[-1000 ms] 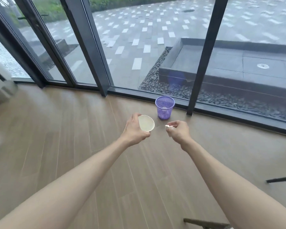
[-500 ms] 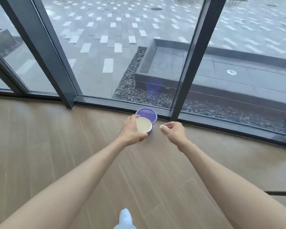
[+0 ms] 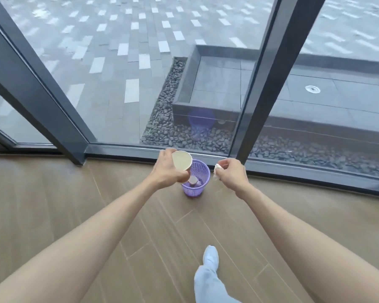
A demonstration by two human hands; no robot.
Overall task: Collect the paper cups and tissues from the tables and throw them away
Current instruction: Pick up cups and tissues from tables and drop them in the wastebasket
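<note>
Now a person's left hand (image 3: 167,169) grips a paper cup (image 3: 182,160) above a purple bin (image 3: 196,182) on the floor by the window; right hand (image 3: 232,174) pinches a tissue (image 3: 217,171) beside it, likely abt to drop both.

The left hand (image 3: 165,169) and its paper cup (image 3: 181,161) cover the near-left rim of the purple basket (image 3: 200,171). Inside the basket, the small pale items are too small to identify. Beside the basket, most of the tissue (image 3: 216,171) is hidden in the right hand (image 3: 233,173).
</note>
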